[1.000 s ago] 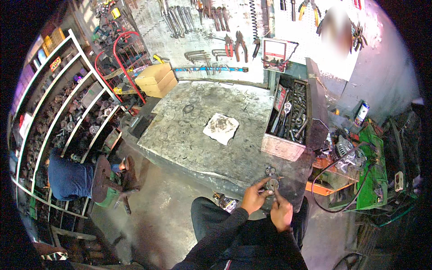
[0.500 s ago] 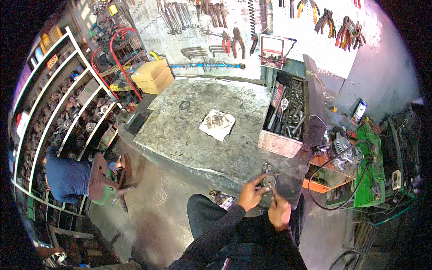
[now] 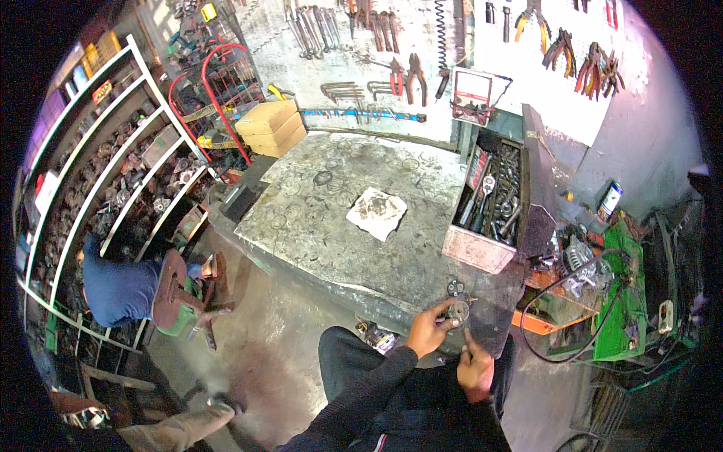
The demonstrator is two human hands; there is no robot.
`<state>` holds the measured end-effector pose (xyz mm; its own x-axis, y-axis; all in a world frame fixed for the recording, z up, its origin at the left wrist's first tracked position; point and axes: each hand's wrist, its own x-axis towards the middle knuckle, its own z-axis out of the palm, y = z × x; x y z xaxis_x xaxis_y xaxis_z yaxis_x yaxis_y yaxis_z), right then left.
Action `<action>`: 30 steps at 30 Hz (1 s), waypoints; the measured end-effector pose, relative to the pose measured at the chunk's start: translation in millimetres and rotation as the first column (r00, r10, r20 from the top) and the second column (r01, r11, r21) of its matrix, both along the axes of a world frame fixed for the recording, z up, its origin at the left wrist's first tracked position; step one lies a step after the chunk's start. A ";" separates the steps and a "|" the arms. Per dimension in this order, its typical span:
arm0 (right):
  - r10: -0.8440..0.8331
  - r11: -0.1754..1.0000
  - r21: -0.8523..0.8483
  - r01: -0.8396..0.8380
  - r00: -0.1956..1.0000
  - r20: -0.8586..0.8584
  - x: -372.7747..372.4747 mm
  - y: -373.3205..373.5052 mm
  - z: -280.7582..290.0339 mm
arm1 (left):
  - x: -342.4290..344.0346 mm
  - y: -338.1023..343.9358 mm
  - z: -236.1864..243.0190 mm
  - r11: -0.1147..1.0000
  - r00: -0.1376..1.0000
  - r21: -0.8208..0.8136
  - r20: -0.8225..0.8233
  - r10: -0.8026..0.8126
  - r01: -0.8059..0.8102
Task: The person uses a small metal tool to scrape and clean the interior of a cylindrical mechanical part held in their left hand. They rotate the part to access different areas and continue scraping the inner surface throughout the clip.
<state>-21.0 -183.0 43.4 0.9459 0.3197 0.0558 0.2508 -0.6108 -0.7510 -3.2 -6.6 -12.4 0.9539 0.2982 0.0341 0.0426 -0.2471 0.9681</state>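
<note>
At the near right corner of the workbench [image 3: 301, 252], my left hand [image 3: 429, 333] grips a round grey metal part [image 3: 459, 310] between thumb and fingers. My right hand [image 3: 474, 372] is just below and to the right of it, the index finger stretched up to the part's lower edge. Its other fingers are curled in, and whatever they may hold is hidden. A small dark metal piece [image 3: 455, 288] lies on the bench just beyond the round part.
A socket-and-wrench toolbox [image 3: 479, 250] stands open beyond my hands. A stained white cloth [image 3: 376, 214] lies mid-bench. Cardboard boxes [image 3: 273, 124] sit at the far left corner. A person in blue [image 3: 120, 282] is by the shelves; another person's leg [image 3: 181, 428] shows lower left.
The whole view has shifted, so the scene sits farther right and slightly lower. Another person's leg has come in at the lower left. My left hand still holds the round part.
</note>
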 end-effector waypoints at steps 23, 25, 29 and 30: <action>-0.001 1.000 0.002 0.000 0.991 0.136 36.7 10.3 -23.3 | 4.3 -5.3 10.3 1.000 1.000 -0.012 -0.001 0.006 -0.006; -0.020 1.000 0.004 0.020 0.998 0.062 24.8 12.1 -4.1 | 2.7 -0.8 13.7 1.000 1.000 0.005 0.003 0.028 -0.028; -0.014 1.000 0.018 0.013 0.997 0.070 21.1 4.6 0.1 | 3.7 -1.8 7.1 0.985 0.998 0.165 0.053 0.045 -0.053; -0.027 1.000 0.004 0.027 0.999 0.029 21.5 6.8 2.3 | 0.8 -3.5 5.1 0.993 0.998 0.105 0.033 0.044 -0.048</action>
